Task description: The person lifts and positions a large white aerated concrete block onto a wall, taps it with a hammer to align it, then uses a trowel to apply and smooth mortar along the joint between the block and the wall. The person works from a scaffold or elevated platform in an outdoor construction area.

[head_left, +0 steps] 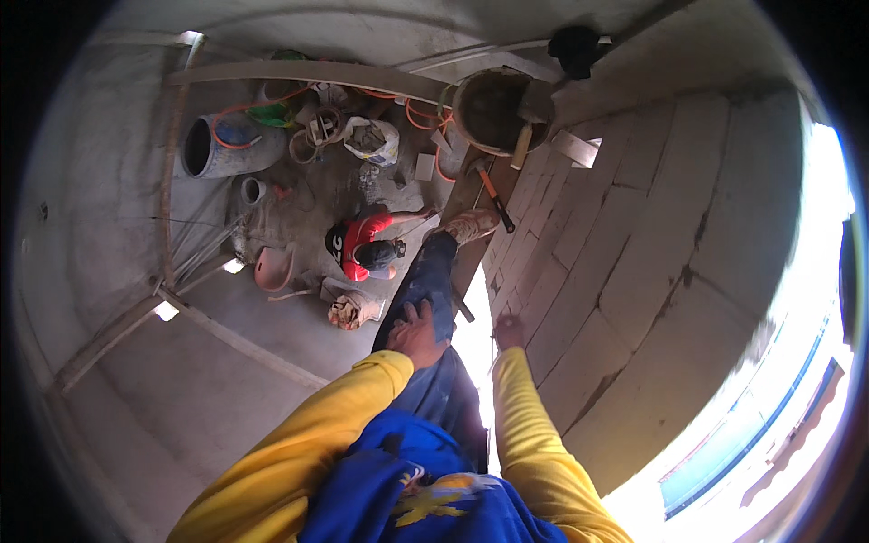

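My left hand (419, 337) lies on my bent leg (424, 288) in dark trousers, fingers spread and holding nothing. Beside it, my right hand (509, 331) is closed at the edge of a pale block wall (597, 271); its fingertips are partly hidden. My shoe (472, 225) stands on a wooden plank (471, 185). A hammer (491, 196) with an orange and black handle lies on that plank beyond the shoe. Past it, a trowel (536, 104) with a wooden handle rests across a round tub (463, 113) of grey mortar.
Well below, a person in a red shirt (376, 224) crouches on the floor. Around them are a blue barrel (272, 156), a white sack of rubble (385, 145), an orange hose (441, 172) and a pink chair (273, 269). Timber bars (244, 337) cross at left. Bright openings show at right.
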### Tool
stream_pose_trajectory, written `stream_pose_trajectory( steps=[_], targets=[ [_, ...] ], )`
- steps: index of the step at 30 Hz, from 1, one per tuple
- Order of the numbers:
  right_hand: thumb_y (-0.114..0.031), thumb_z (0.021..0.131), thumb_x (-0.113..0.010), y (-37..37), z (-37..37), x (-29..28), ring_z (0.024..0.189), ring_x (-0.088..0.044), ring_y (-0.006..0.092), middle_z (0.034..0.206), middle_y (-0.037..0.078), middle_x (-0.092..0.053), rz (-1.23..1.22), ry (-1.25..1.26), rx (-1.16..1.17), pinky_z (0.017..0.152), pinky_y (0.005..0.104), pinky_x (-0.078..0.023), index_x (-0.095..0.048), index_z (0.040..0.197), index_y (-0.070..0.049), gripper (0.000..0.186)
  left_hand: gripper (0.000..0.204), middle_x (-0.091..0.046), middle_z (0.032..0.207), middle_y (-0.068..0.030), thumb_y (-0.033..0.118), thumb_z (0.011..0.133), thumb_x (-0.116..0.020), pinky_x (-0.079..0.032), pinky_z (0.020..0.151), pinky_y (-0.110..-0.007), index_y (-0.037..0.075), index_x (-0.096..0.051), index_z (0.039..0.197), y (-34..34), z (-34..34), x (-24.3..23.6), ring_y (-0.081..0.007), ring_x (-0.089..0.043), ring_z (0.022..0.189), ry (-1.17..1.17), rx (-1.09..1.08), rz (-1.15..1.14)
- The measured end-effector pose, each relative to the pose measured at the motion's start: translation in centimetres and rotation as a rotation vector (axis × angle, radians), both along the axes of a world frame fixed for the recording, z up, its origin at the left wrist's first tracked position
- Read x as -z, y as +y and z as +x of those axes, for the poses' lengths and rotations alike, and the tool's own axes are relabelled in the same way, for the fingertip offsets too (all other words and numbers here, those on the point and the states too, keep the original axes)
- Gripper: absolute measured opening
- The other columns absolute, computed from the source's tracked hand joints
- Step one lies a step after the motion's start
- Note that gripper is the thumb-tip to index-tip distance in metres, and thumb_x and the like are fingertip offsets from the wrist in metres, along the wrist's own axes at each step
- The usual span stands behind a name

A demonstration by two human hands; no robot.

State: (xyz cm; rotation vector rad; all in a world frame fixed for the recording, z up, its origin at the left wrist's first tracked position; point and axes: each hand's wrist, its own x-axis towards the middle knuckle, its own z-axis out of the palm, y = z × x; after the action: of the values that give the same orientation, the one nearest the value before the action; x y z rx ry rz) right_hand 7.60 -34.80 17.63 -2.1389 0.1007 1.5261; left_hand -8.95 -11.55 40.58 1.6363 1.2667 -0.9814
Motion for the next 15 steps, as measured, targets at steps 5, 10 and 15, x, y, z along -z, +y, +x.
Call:
stream_pose_trajectory(
  steps=[5, 10, 15],
  targets=[
    [-0.043, 0.085, -0.078, -10.5, -10.5, -10.5, 0.104, -0.073, 0.0353, 0.109, 0.015, -0.077, -0.229, -0.167, -0.799, 0.094, 0.0456, -0.057, -0.074, 0.117, -0.014, 0.044, 0.105, -0.023, 0.164, -0.0348, 0.051, 0.087, -0.074, -0.042, 0.113, -0.057, 0.005, -0.018, 0.163, -7.2, -4.1, 0.5, -0.0585, -0.044, 0.137, -0.074, 0.004, 0.08],
    [-0.041, 0.089, -0.073, -16.1, -13.0, -13.5, 0.105, -0.072, 0.037, 0.115, 0.024, -0.074, -0.127, -0.079, -0.814, 0.096, 0.0451, -0.056, -0.071, 0.126, -0.016, 0.045, 0.103, -0.018, 0.167, -0.0328, 0.062, 0.09, -0.065, -0.032, 0.12, -0.057, 0.007, -0.019, 0.165, -10.7, -6.9, -7.1, -0.0586, -0.033, 0.146, -0.339, 0.063, -0.003],
    [-0.045, 0.09, -0.07, -19.6, -15.6, -16.0, 0.11, -0.071, 0.0365, 0.122, 0.023, -0.072, 0.011, 0.066, -1.088, 0.097, 0.0442, -0.055, -0.067, 0.133, -0.012, 0.054, 0.099, -0.024, 0.166, -0.0314, 0.064, 0.092, -0.062, -0.029, 0.122, -0.056, 0.008, -0.023, 0.164, -14.7, -12.4, -11.1, -0.0551, -0.033, 0.148, -0.599, -0.129, -0.033]
  ],
)
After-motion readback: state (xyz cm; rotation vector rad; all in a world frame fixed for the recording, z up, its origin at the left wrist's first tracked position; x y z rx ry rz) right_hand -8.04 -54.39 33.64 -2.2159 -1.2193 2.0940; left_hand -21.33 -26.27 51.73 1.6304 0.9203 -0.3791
